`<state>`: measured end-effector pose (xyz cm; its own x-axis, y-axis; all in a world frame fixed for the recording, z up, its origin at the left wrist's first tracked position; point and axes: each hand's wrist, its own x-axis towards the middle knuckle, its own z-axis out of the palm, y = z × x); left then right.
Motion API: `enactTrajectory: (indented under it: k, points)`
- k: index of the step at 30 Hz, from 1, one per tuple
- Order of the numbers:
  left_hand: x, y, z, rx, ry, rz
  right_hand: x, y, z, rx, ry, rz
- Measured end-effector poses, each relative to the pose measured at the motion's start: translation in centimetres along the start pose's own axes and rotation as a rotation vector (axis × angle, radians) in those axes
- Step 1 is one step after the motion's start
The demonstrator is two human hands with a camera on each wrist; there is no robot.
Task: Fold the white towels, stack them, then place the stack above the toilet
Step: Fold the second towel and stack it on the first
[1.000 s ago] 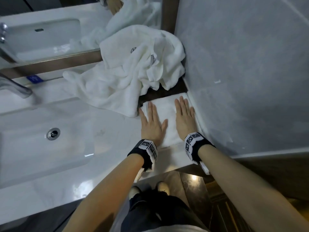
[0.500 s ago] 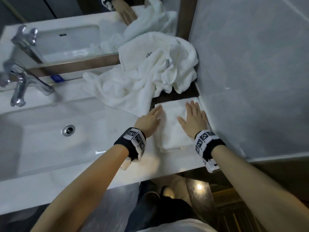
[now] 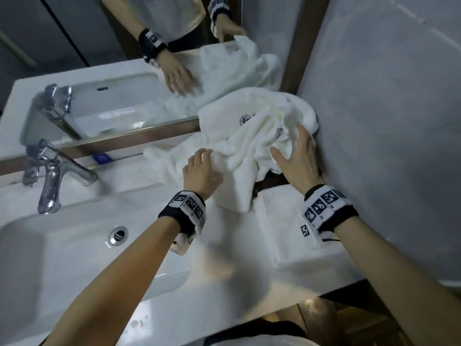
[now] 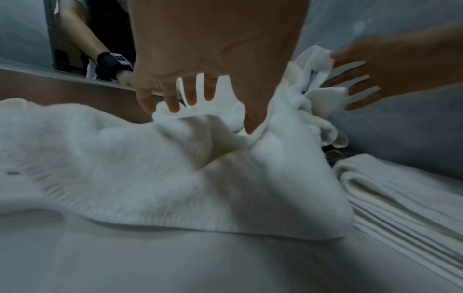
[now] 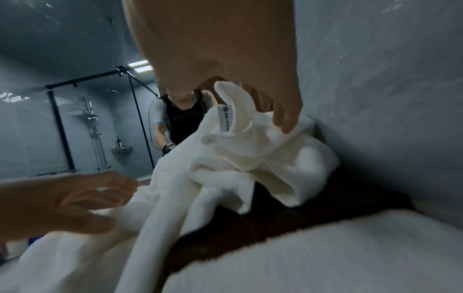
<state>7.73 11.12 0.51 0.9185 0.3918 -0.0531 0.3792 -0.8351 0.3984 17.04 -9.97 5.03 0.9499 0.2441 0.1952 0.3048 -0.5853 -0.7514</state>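
Tap (image 3: 53, 176) seen at 9 o'clock, basin drain (image 3: 119, 235) just below it. Left hand (image 3: 199, 172) laid on the crumpled towel (image 3: 252, 136) near centre, fingers spread and bent into the cloth; a real grip cannot be told, blur. Right hand (image 3: 296, 161) at 2 o'clock, fingers apart, pressed against the same heap. Folded towel (image 3: 282, 221) lies flat at 4 o'clock, against the wall (image 3: 386, 121)

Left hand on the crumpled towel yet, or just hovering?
Touching. In the left wrist view, the left hand has its fingertips and thumb pressed into a raised fold of the crumpled towel.
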Motion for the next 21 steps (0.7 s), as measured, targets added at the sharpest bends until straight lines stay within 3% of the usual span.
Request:
enactTrajectory:
  k: [5, 11, 21]
  points:
    - [1.6, 0.0, 0.6, -0.026, -0.332, 0.072, 4.2, -1.9, 0.7, -0.047, -0.092, 0.255]
    - [3.5, 3.0, 2.0, -0.031, -0.442, 0.099, 7.2, -0.6, -0.5, 0.071, -0.126, 0.388]
    - [5.6, 0.5, 3.5, 0.047, -0.492, 0.046, 5.0, -1.0, -6.4, 0.085, 0.095, 0.308]
